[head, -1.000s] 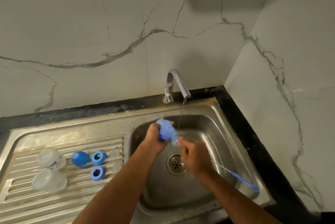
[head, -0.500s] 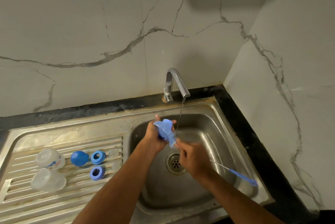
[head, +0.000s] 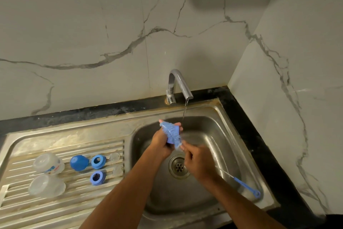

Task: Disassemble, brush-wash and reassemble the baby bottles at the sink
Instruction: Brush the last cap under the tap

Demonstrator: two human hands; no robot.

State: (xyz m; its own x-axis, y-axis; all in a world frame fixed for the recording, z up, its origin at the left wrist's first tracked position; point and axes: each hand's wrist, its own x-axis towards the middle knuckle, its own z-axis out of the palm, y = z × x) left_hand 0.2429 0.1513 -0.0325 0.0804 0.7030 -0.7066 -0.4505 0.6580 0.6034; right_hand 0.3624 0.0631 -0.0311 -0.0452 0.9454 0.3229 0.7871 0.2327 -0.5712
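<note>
Two bottle bodies (head: 47, 175) lie mouth-open on the ribbed drainboard (head: 61, 208) left of the sink (head: 219, 136), with a blue cap (head: 79, 163), two blue screw rings (head: 98, 169) and what look like two clear teats (head: 116, 163) spread beside them, so the taking-apart seems done. Whether these parts have already been scrubbed cannot be told; none is reassembled. Over the basin, the left hand (head: 159, 141) has its fingers curled round the blue bristle head of the bottle brush (head: 171, 133), held just beside the thin stream from the tap (head: 179, 85). The right hand (head: 199, 162) pinches the brush stem just below the bristles, and the wire handle trails down to its blue end (head: 246, 186) near the basin's right wall. By my judgement the brush itself is being rinsed or worked, leaving at least reassembly, and perhaps washing, still to do.
</note>
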